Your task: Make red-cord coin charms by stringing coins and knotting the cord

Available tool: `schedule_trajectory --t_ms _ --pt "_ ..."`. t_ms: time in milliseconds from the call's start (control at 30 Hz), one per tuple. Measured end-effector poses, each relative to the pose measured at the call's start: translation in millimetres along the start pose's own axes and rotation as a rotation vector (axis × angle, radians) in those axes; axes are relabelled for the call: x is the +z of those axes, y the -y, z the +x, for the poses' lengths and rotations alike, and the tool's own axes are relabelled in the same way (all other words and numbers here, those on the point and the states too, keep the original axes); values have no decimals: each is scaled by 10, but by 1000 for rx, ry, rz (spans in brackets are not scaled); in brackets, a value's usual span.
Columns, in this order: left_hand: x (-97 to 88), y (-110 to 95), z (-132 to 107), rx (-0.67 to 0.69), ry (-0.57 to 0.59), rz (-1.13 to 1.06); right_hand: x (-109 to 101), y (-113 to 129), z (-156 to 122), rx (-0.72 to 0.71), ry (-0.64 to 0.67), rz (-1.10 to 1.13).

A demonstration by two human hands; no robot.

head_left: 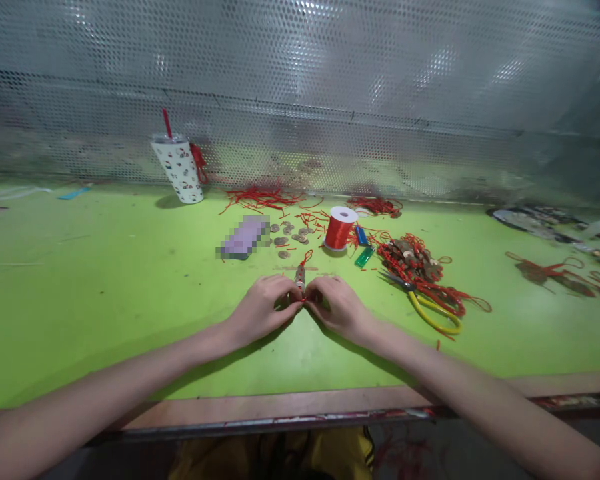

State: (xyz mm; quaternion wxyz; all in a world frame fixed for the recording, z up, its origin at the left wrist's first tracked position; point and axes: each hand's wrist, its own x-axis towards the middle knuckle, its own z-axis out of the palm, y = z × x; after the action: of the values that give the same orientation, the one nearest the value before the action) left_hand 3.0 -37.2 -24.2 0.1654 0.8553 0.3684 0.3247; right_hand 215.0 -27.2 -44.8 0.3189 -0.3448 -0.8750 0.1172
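Observation:
My left hand and my right hand meet at the middle of the green table, fingers pinched together. Between the fingertips they hold a small coin ornament on red cord, which sticks up just beyond the knuckles. Both hands rest on the table top. Loose coins lie a short way past the ornament.
A red cord spool stands beyond the hands, with blue and green lighters beside it. Yellow-handled scissors and a pile of finished red ornaments lie right. A patterned cup stands back left. Perforated metal wall behind.

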Motion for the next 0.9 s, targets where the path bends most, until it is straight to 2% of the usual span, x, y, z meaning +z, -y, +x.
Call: schedule_trajectory --t_ms 167,300,567,900 --pt "4 -18 -6 -10 8 39 -30 49 4 3 5 42" --pt "-1 -26 -17 40 25 136 -65 111 8 42 26 110" --pt "3 -6 -30 130 -25 259 -146 182 50 207 72 285" --pt "21 -9 -40 196 -65 330 -198 145 123 429 142 638"
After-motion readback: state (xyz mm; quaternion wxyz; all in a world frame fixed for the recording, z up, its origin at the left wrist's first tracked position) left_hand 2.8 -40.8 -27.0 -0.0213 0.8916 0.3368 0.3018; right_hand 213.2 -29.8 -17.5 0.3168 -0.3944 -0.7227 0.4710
